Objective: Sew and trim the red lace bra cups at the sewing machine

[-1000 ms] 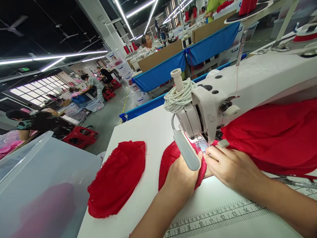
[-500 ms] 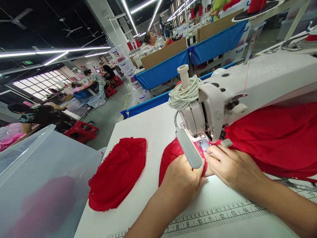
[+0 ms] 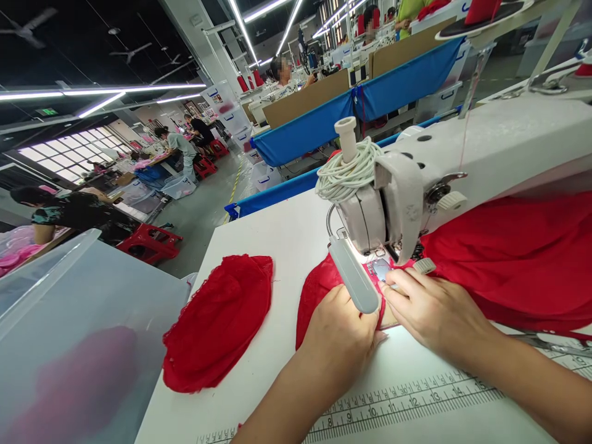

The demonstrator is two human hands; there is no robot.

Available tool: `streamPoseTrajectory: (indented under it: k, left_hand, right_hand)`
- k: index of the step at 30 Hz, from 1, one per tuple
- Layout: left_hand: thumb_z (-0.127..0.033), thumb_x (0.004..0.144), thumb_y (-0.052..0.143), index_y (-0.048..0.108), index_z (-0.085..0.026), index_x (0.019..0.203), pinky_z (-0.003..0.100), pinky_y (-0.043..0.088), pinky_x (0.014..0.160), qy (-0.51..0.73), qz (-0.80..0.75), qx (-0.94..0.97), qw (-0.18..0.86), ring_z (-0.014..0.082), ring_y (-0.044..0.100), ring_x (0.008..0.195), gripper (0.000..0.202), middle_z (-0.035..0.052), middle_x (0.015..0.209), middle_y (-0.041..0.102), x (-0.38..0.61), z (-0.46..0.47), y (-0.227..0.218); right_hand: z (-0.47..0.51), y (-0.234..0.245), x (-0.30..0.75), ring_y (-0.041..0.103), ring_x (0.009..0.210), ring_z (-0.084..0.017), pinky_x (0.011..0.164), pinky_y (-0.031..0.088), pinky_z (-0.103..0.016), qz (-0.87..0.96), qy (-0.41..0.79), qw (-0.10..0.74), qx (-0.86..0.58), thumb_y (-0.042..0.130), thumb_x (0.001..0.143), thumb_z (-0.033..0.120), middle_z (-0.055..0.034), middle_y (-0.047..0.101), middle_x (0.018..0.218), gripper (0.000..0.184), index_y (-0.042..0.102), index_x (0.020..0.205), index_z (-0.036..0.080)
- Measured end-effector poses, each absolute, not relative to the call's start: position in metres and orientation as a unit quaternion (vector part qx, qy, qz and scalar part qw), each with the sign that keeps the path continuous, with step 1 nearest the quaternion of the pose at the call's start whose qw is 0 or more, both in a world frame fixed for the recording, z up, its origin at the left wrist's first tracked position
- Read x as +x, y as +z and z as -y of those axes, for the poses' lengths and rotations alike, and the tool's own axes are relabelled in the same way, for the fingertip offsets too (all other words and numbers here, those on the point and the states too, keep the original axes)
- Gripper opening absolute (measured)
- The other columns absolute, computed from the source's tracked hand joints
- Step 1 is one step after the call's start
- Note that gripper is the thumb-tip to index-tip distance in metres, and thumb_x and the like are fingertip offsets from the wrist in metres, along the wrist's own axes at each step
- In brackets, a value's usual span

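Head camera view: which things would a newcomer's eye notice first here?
A large white sewing machine reaches in from the right, with pale cord coiled around the post on its head. Below that head, the left hand and right hand are close together at red fabric. Farther left, a separate red piece lies on the white table.

Tubes (image 3: 134, 90) and window (image 3: 69, 157) glare against dark ceiling (image 3: 78, 52), lamp (image 3: 354, 276) puts white glow on cloth (image 3: 319, 287), wide-angle stretch at edges, far background soft.
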State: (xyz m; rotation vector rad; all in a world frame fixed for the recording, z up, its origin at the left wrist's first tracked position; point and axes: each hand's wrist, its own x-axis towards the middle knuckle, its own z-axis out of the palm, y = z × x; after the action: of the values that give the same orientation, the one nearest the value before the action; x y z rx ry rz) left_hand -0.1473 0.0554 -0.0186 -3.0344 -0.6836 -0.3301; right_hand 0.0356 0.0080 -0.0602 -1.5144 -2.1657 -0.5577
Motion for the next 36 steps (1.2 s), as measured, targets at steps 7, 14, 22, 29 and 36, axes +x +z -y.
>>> streamPoseTrajectory:
  k: [7, 14, 22, 29, 36]
  left_hand:
    - [-0.028, 0.086, 0.061, 0.063, -0.011, 0.100, 0.037, 0.053, 0.068, -0.104, 0.219, -0.970, 0.002, 0.0233, 0.058, 0.081, 0.022, 0.0115, 0.102, 0.067, -0.1461, -0.0568, -0.0182]
    - [-0.034, 0.089, 0.058, 0.061, -0.012, 0.108, 0.041, 0.053, 0.074, -0.093, 0.231, -0.969, -0.006, 0.0265, 0.058, 0.091, 0.029, 0.0127, 0.109, 0.065, -0.1470, -0.0581, -0.0186]
    - [-0.036, 0.089, 0.059, 0.062, -0.012, 0.110, 0.043, 0.052, 0.081, -0.086, 0.239, -0.967, -0.003, 0.0288, 0.058, 0.096, 0.033, 0.0125, 0.109, 0.065, -0.1469, -0.0571, -0.0197]
    - [-0.036, 0.088, 0.060, 0.062, -0.013, 0.111, 0.043, 0.051, 0.080, -0.085, 0.239, -0.967, 0.006, 0.0278, 0.058, 0.094, 0.032, 0.0121, 0.112, 0.065, -0.1462, -0.0567, -0.0191]
    - [-0.041, 0.089, 0.059, 0.062, -0.012, 0.104, 0.040, 0.051, 0.082, -0.108, 0.213, -0.971, 0.001, 0.0252, 0.059, 0.092, 0.033, 0.0116, 0.110, 0.066, -0.1473, -0.0596, -0.0204]
  right_hand:
    - [-0.0087, -0.0585, 0.0356, 0.051, 0.070, -0.017, 0.053, 0.029, -0.027, 0.781, -0.197, 0.211, -0.554, 0.048, 0.081, 0.003, -0.0066, 0.066, 0.084, 0.022, 0.065, 0.077, 0.016]
    - [-0.0113, -0.0585, 0.0335, 0.048, 0.068, -0.016, 0.051, 0.028, -0.028, 0.769, -0.210, 0.203, -0.569, 0.050, 0.081, 0.006, -0.0065, 0.067, 0.088, 0.021, 0.068, 0.080, 0.016]
    - [-0.0103, -0.0601, 0.0322, 0.051, 0.069, -0.018, 0.048, 0.029, -0.028, 0.764, -0.211, 0.199, -0.576, 0.050, 0.081, 0.007, -0.0058, 0.068, 0.090, 0.023, 0.070, 0.087, 0.016]
    - [-0.0094, -0.0590, 0.0323, 0.052, 0.069, -0.017, 0.047, 0.029, -0.027, 0.764, -0.199, 0.195, -0.581, 0.047, 0.083, 0.007, -0.0067, 0.067, 0.088, 0.026, 0.070, 0.090, 0.016]
    - [-0.0104, -0.0583, 0.0334, 0.052, 0.068, -0.017, 0.044, 0.026, -0.028, 0.766, -0.201, 0.204, -0.575, 0.041, 0.089, 0.011, -0.0086, 0.065, 0.085, 0.031, 0.070, 0.095, 0.016]
